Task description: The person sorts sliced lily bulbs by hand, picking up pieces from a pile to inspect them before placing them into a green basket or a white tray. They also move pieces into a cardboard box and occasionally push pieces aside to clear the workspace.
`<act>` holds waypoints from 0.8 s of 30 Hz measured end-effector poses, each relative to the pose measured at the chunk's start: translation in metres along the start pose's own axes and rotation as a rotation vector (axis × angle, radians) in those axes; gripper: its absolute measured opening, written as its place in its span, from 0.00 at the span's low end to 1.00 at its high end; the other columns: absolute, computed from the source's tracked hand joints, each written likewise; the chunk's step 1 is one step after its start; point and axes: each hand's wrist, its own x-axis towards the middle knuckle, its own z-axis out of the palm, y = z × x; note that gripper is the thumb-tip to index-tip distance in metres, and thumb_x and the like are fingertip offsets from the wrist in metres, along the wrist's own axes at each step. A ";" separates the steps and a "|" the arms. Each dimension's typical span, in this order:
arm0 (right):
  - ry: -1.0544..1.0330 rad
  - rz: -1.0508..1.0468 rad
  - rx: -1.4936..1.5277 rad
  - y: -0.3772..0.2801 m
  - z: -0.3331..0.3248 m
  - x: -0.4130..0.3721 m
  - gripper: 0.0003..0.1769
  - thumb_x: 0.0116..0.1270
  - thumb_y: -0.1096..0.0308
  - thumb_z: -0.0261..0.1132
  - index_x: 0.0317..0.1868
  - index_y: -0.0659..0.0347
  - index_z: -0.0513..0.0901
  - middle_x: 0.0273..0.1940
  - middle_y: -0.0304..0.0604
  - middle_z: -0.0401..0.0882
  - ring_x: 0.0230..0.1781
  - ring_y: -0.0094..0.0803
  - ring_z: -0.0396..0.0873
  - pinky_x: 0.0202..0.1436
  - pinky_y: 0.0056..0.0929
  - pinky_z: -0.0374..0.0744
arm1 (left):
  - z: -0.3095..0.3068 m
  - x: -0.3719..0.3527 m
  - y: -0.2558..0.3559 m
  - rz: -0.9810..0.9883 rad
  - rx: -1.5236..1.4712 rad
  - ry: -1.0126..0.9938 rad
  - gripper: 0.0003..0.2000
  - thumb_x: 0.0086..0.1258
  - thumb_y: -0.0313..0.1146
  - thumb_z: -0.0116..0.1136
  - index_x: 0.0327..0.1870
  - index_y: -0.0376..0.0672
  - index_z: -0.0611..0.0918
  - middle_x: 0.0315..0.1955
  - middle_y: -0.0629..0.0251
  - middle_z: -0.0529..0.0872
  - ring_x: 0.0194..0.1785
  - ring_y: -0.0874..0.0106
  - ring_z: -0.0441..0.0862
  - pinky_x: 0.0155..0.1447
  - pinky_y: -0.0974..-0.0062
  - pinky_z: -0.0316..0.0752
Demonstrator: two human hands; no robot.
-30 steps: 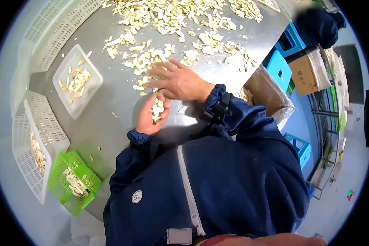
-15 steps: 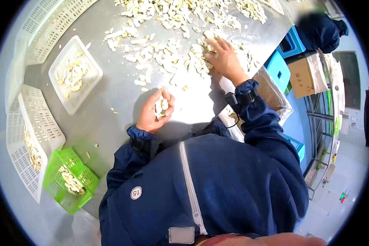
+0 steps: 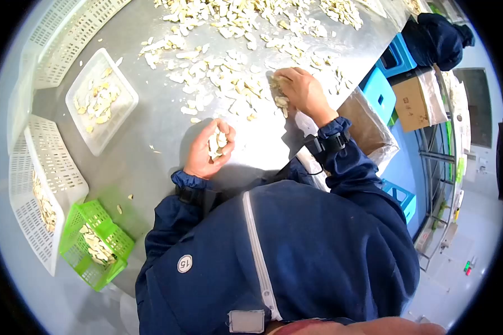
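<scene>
My left hand (image 3: 204,151) is cupped, palm up, around a small bunch of pale dried slices (image 3: 217,144). It is above the metal table near my jacket. My right hand (image 3: 304,94) curls down at the right side of the spread slices (image 3: 235,78), its fingers closed around some of them. A few slices show under and beside its fingertips, and the rest of that hand's grip is hidden by the knuckles. Loose slices lie scattered between the two hands, with a thicker heap farther back.
On the left stand a white tray (image 3: 129,100) with slices, white perforated baskets (image 3: 61,151) and a green basket (image 3: 72,254) holding slices. A lined carton (image 3: 369,120), blue stools (image 3: 379,95) and another cardboard box (image 3: 413,103) are right of the table. Another person (image 3: 439,42) is at upper right.
My right hand has drawn slightly left, its spread fingers now curled in over slices. Slices where it was reaching have shifted. The left hand stays nearly in place, still holding its slices.
</scene>
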 end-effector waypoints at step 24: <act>-0.112 -0.091 -0.133 -0.053 0.021 0.020 0.14 0.76 0.56 0.64 0.54 0.53 0.88 0.39 0.48 0.88 0.39 0.51 0.89 0.44 0.45 0.85 | -0.002 0.000 0.002 0.003 0.062 -0.024 0.14 0.89 0.44 0.45 0.47 0.43 0.77 0.42 0.60 0.80 0.31 0.78 0.75 0.19 0.85 0.64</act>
